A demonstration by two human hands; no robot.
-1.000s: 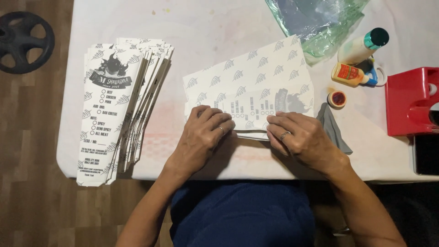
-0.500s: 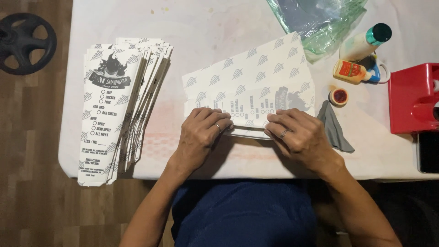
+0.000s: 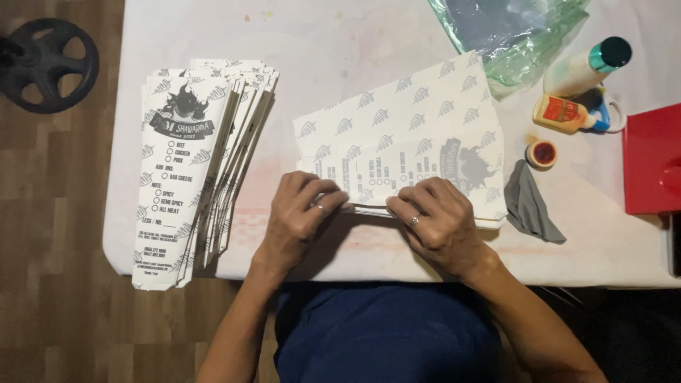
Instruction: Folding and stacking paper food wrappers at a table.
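Both hands are working the near edge of a printed paper sheet (image 3: 404,135) that is lying on the white table (image 3: 340,42), just in front of the person. The left hand (image 3: 298,216) is curling its fingers together and pressing down on the folded edge, thumb tucked underneath so the paper is being pinched there. The right hand (image 3: 436,223) is lying flatter, fingers close together and pushing down on the same fold, a ring showing on one finger. To the left, a fanned stack of finished paper bags (image 3: 191,170) is sitting at the table's edge, its lower end hanging over. Off to the right, a small orange-labelled glue bottle (image 3: 564,113) is lying on its side, and beside it a white bottle with a teal cap (image 3: 585,67) is lying tilted; what is inside either one cannot be told. A little round open pot (image 3: 543,153) is showing red inside. A grey cloth (image 3: 532,206) is resting just beside the sheet. A greenish plastic bag (image 3: 511,28) is bunching at the top, and a red box (image 3: 651,159) is sitting at the far right.
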